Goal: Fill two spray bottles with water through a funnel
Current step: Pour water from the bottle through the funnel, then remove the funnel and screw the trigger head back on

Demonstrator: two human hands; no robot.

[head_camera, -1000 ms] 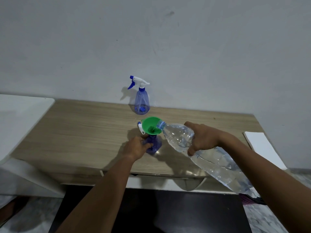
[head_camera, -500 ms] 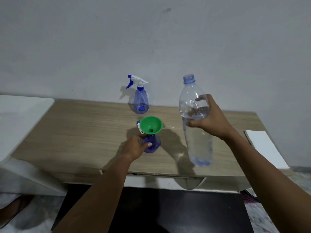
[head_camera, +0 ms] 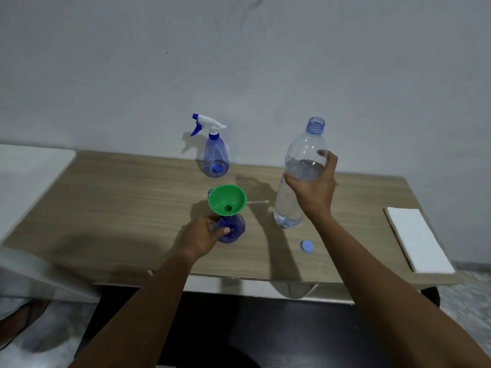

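Two translucent blue plastic spray bottles stand on the pale wood-grain table (head_camera: 119, 208). The far spray bottle (head_camera: 215, 160) is pear-shaped, with a white trigger head and a blue nozzle and lever. It stands at the back edge against the grey wall, about midway along. The near spray bottle (head_camera: 231, 231) stands in the middle of the table without its head, its round body seen from above. A glossy green funnel (head_camera: 227, 199) sits upright in its neck, a wide smooth cone with a small hole at the bottom. The left hand (head_camera: 200, 236) has its grip curled round this bottle's body, thumb across the near side. A thin white tube (head_camera: 257, 202) lies on the table just right of the funnel.

The right hand (head_camera: 314, 192) wraps its grip round the upper half of a tall, clear water bottle (head_camera: 303, 152), which is upright and uncapped, with water up to about the fingers. Whether its base touches the table, I cannot tell. A round blue cap (head_camera: 307, 246) lies flat nearer the front edge. A white rectangular pad (head_camera: 417, 243) lies at the right end.
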